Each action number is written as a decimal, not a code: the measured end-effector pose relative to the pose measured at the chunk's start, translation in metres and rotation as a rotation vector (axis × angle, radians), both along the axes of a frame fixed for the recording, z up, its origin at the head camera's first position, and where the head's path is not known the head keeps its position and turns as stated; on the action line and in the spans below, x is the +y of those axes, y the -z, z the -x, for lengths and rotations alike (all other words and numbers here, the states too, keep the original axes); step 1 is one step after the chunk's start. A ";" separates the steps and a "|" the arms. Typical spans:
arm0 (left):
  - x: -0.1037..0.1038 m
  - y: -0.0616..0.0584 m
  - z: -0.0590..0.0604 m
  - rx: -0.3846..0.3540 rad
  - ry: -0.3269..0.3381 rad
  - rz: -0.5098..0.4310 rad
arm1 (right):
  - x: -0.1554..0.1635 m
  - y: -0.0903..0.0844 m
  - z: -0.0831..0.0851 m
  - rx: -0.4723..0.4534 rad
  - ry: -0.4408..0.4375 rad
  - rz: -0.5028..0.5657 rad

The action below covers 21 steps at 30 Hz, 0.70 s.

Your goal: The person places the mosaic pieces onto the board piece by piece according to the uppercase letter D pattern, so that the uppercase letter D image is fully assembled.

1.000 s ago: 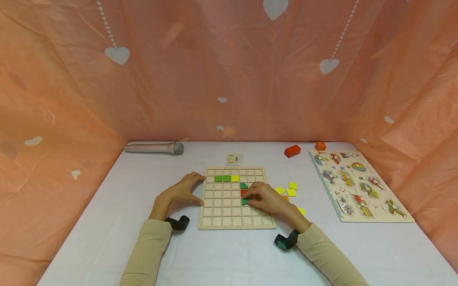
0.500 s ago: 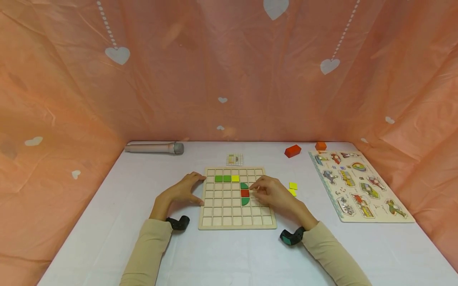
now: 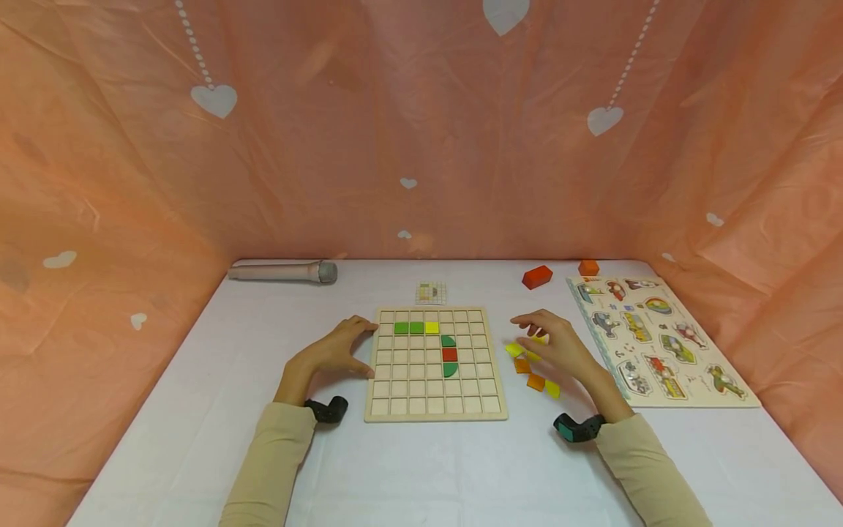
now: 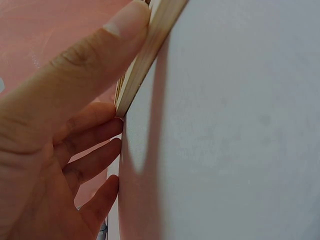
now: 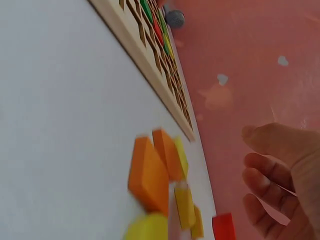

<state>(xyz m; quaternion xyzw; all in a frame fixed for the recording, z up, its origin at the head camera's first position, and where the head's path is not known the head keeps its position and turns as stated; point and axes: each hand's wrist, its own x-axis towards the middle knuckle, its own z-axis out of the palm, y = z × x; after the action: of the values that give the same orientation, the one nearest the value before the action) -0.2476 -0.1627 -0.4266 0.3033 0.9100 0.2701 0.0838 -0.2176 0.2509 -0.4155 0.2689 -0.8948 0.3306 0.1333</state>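
Observation:
A wooden grid board (image 3: 436, 417) lies mid-table. In its upper rows sit two green squares (image 3: 409, 328) and a yellow square (image 3: 432, 327). Farther right, a red square (image 3: 449, 355) lies between two green rounded pieces (image 3: 450, 370). My left hand (image 3: 332, 351) touches the board's left edge with thumb and fingertips, the thumb on the wooden side in the left wrist view. Above the loose tiles right of the board hovers my right hand (image 3: 556, 344), fingers loosely bent and holding nothing. Orange tiles (image 3: 536, 382) and yellow tiles (image 3: 552, 389) lie under and beside it, partly hidden.
A small printed grid card (image 3: 431, 293) lies behind the board. A microphone (image 3: 283, 272) is at the back left. Red (image 3: 537, 277) and orange (image 3: 589, 268) blocks stand at the back right, near a picture peg puzzle (image 3: 658, 344).
My right hand has withdrawn from the board's red and green pieces and moved right over the loose tiles. My left hand has stayed at the board's edge.

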 end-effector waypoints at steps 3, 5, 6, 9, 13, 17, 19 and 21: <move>0.000 0.000 0.000 -0.001 0.001 -0.004 | 0.013 0.003 0.000 0.028 0.029 0.007; 0.000 0.000 0.000 -0.004 0.001 -0.007 | 0.020 0.005 0.000 0.037 0.041 0.010; 0.000 0.000 0.001 0.003 0.005 -0.007 | 0.023 0.006 0.000 0.036 0.045 0.014; 0.000 0.001 0.001 -0.001 0.003 -0.009 | 0.031 0.010 0.000 0.023 0.049 0.013; -0.001 0.002 0.001 -0.006 0.000 -0.009 | 0.039 0.016 0.002 -0.044 0.062 -0.024; 0.000 0.002 0.001 -0.001 0.001 -0.011 | 0.042 0.019 0.002 -0.150 0.086 -0.085; 0.000 0.002 0.001 0.000 0.001 -0.011 | 0.043 0.021 0.002 -0.184 0.094 -0.104; 0.000 0.002 0.001 0.002 0.002 -0.011 | 0.043 0.022 0.002 -0.192 0.098 -0.108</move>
<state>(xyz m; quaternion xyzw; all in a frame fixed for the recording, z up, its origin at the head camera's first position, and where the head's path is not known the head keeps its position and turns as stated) -0.2486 -0.1629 -0.4283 0.3047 0.9084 0.2746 0.0814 -0.2197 0.2942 -0.4375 0.1987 -0.9319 0.2994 0.0486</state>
